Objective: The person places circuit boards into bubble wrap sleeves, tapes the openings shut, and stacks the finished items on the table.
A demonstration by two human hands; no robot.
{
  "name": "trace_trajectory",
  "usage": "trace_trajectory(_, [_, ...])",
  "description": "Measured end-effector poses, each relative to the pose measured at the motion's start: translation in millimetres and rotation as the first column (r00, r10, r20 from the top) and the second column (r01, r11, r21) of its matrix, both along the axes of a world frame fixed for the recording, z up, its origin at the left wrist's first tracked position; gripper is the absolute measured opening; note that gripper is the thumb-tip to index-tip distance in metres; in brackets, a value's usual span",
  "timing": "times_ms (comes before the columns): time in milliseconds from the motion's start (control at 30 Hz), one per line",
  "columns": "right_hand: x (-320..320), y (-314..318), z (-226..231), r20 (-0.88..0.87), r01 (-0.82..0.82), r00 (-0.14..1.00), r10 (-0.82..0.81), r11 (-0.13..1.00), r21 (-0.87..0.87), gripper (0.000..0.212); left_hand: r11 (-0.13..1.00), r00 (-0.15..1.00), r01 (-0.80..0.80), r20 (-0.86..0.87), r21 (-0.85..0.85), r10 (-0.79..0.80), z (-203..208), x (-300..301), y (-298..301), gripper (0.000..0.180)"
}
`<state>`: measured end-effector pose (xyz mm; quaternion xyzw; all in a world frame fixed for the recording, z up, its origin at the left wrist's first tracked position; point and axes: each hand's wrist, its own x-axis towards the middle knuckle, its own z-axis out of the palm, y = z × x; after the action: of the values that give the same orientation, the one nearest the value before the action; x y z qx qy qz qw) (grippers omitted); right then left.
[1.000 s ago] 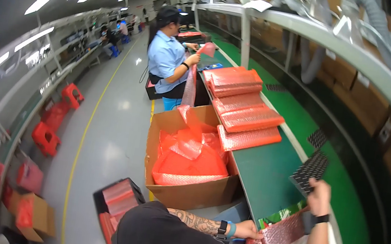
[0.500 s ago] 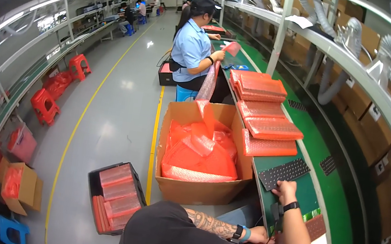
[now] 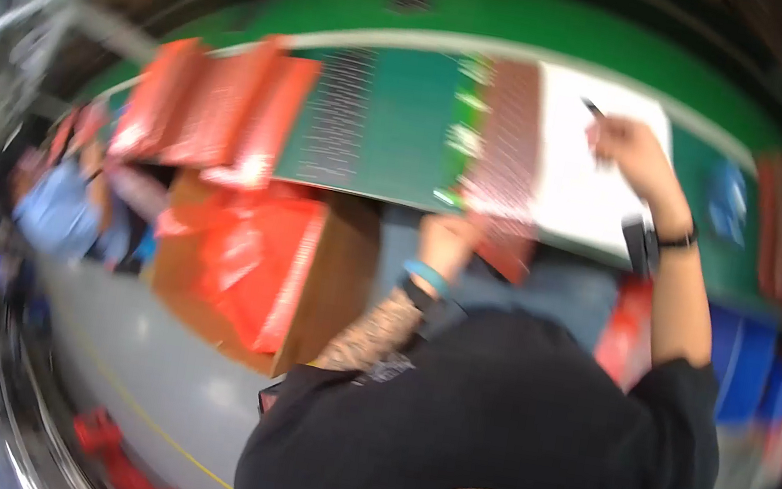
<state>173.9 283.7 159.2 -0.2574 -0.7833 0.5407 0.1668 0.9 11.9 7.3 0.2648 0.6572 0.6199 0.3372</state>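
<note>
Well left of the left hand (image 3: pixel 448 238), the overlapped red bags (image 3: pixel 219 108) seemed done, while the black panel (image 3: pixel 337 115), nearer that hand, lay uncovered, and the bubble sleeve (image 3: pixel 510 141) ran away from it, overhanging the near edge of the desk (image 3: pixel 407 125). The left hand touched the sleeve and the right hand (image 3: pixel 631 159) was bent at a pen (image 3: pixel 591 105) over the white sheet (image 3: pixel 564 169), but blur left me unable to tell whether either pinched. Beyond the left hand, bare desk gave moving room between panel and sleeve
</note>
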Motion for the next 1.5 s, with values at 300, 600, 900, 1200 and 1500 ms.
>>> trace_trajectory(300, [90, 28, -64, 0.12, 0.32, 0.805, -0.581, 0.597, 0.736, 0.04, 0.995, 0.982, -0.067, 0.182, 0.074, 0.053, 10, 32, 19, 0.03])
trace_trajectory(600, [61, 59, -61, 0.439, 0.103, 0.82, -0.368, 0.848, 0.52, 0.046, 0.953, 0.9, -0.208, 0.338, -0.219, 0.274, 18, 49, 27, 0.029])
trace_trajectory(900, [91, 25, -47, 0.153, 0.304, 0.927, -0.343, 0.924, 0.234, 0.026, 0.954, 0.96, -0.275, -0.092, -0.117, 0.266, -3, 32, -7, 0.042])
trace_trajectory(1200, [100, -39, -28, 0.331, 0.056, 0.929, -0.167, 0.945, 0.321, 0.02, 0.995, 0.303, 0.092, -0.953, 0.032, 0.003, 58, 5, 24, 0.032])
trace_trajectory(1500, [70, -64, -16, 0.19, -0.117, 0.981, -0.027, 0.701, 0.704, 0.014, 0.984, 0.321, 0.172, -0.942, -0.037, -0.092, 50, -26, 67, 0.035])
